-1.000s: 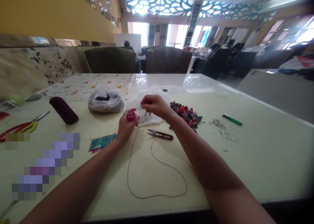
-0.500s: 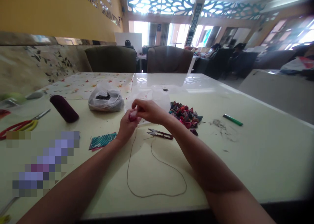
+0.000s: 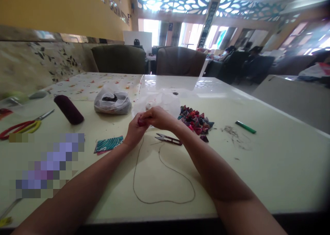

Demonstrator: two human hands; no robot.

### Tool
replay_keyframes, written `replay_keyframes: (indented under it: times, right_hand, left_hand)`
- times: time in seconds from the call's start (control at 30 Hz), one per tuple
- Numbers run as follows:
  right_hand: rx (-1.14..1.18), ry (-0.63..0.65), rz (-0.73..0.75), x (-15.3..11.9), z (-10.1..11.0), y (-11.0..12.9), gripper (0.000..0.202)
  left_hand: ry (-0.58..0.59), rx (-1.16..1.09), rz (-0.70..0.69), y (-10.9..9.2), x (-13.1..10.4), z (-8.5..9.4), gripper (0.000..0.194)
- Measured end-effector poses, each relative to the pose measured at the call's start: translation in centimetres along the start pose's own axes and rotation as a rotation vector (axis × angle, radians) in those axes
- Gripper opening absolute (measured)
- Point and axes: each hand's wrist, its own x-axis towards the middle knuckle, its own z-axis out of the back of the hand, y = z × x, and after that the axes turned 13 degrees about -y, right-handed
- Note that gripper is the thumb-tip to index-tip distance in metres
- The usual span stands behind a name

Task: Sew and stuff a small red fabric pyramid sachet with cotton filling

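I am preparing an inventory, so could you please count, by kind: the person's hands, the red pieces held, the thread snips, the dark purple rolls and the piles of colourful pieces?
Hands (left hand, right hand): 2
Red piece: 1
Thread snips: 1
Dark purple roll: 1
Pile of colourful pieces: 1
Total: 6

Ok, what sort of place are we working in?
Probably a shared workroom used for handcraft: thread snips and a pile of fabric pieces lie on the table, and blurred people seem seated beyond.
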Motion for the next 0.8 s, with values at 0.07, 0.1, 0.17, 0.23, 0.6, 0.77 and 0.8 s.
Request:
replay_keyframes:
  times: [0.07,0.1,0.17,0.23,0.6,0.77,0.8]
  right_hand:
    - [-0.035,-0.025,-0.021,0.0,-0.1,0.2,0.015]
    - [-0.03,-0.054,-0.03,0.0,0.0,0.2,0.013]
    - [0.013,-0.114,-0.045,-0.1,0.2,0.3,0.011]
    - [0.058,-0.133,-0.059,-0.2,0.6,0.3,0.014]
    - [0.073,0.176,-0.019,-0.3,1.3,0.5,0.028]
    - [0.055,0.154,-0.015,-0.6,2.4,0.8,0.031]
    - [0.064,0.116,-0.027,-0.7,2.8,0.9,0.032]
  left_hand:
    - [0.004,0.005,-0.019,0.0,0.0,0.0,0.018]
    - [0.004,0.002,-0.016,0.0,0.0,0.0,0.018]
    - [0.001,-0.002,0.003,0.2,0.0,0.0,0.02]
    - [-0.003,-0.012,0.032,0.4,0.0,0.1,0.023]
    - [0.02,-0.053,-0.032,-0.1,0.0,0.0,0.031]
    - [0.016,-0.041,-0.004,-0.2,-0.1,0.1,0.03]
    - [0.002,-0.037,0.01,-0.1,-0.1,0.1,0.03]
